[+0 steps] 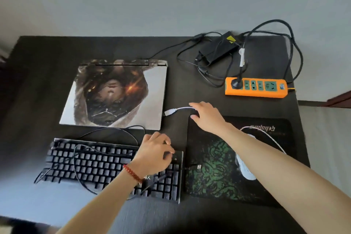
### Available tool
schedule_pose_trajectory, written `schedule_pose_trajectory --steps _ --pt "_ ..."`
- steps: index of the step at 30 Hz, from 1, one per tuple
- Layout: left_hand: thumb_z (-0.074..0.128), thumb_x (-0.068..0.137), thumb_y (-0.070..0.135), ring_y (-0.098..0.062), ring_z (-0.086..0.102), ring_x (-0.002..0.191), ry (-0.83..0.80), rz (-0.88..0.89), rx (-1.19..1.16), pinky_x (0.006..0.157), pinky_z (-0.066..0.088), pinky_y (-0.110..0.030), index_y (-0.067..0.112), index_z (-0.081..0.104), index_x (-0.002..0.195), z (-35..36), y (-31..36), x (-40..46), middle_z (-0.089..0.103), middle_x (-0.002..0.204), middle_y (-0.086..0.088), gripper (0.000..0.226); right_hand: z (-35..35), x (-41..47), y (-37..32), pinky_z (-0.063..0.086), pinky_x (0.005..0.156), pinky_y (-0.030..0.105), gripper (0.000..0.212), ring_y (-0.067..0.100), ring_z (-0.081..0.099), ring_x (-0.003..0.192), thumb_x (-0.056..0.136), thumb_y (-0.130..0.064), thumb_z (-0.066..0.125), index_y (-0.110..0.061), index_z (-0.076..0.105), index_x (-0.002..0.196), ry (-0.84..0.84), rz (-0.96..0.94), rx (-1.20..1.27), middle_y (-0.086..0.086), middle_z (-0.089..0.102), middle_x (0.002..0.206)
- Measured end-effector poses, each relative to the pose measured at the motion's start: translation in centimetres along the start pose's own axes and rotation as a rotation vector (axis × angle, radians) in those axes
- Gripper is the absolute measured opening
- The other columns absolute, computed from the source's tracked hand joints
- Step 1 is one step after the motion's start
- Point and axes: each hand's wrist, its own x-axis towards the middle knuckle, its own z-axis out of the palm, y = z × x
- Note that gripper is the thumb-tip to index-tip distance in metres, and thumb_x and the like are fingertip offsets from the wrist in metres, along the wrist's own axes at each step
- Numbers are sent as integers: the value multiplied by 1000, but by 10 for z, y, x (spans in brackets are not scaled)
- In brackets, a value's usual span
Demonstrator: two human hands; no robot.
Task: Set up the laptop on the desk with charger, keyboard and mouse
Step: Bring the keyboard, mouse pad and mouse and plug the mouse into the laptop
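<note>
Laptop (114, 92), lid closed, left of centre on dark desk (47, 59). Charger (216, 49) upper right, plugged into orange power strip (256, 87). Keyboard (106, 165) lower left, fingers of left hand (154, 151) curled over its right end, grasp unclear. Right hand (206, 115) at centre, holding white cable (180, 109) of mouse (245, 167), partly hidden on mouse pad (218, 159).

You have a bare strip of desk (176, 89) between the closed laptop (115, 93) and the orange power strip (256, 87). Behind it, the charger brick (218, 48) and its looped cables (209, 76) crowd the far right. A black cable (79, 167) loops over the keyboard (95, 165). The white mouse (246, 169) seems half hidden under your right forearm.
</note>
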Motion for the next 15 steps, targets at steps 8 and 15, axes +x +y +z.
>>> schedule_pose_trajectory --steps 8,15 --pt "59 79 8 -31 54 103 197 -291 -24 87 39 -45 13 67 101 -3 -32 20 61 109 -7 24 29 17 -28 28 74 35 27 30 47 100 95 -19 44 -19 59 118 234 -81 -181 10 51 102" --pt "49 87 21 -29 18 139 164 -415 -20 109 19 -54 20 39 134 -2 -65 70 29 149 -8 47 20 24 -31 32 74 39 11 29 52 80 87 -22 59 -17 68 88 590 109 -54 10 53 85"
